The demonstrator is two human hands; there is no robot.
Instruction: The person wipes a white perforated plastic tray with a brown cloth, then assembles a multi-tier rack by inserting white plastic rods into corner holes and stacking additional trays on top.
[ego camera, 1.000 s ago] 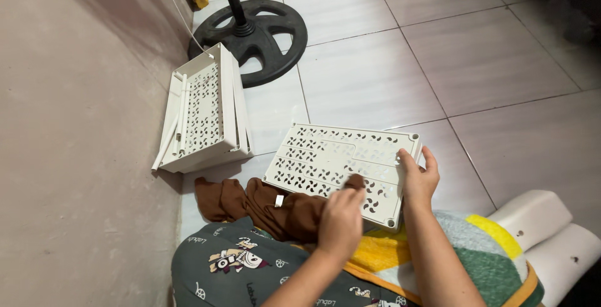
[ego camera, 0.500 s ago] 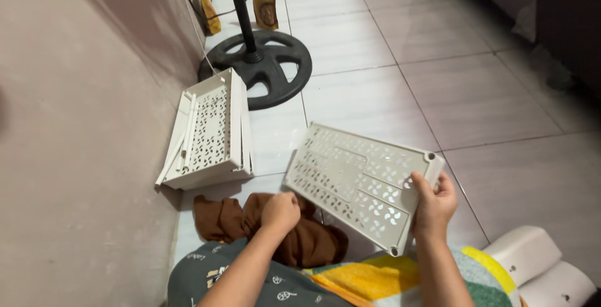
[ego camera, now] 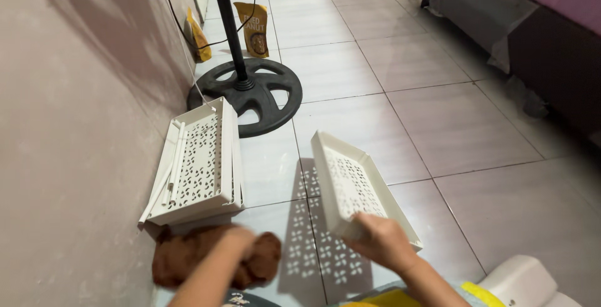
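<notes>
Gripping the near end of a white perforated tray (ego camera: pixel 357 188), the right hand (ego camera: pixel 383 242) holds it tilted up off the tiled floor (ego camera: pixel 451 125), its long axis running away from the hand and slightly leftward, toward the black round stand base (ego camera: pixel 250 94). Fingers curl over the near short rim; the far end hangs free, casting a patterned shadow on the tiles just left of the hand. The tray looks like rigid moulded plastic, shallow-walled, pierced with a lattice of small cut-outs.

The left hand (ego camera: pixel 241 244), blurred, presses closed into a brown crumpled cloth (ego camera: pixel 213 260), soft and fuzzy-looking, directly beneath it. Just beyond that hand, a stack of matching white trays (ego camera: pixel 197 163) leans against the wall (ego camera: pixel 75 125), long axis also running away. The right hand is the nearer to the held tray; the left is well apart from it.
</notes>
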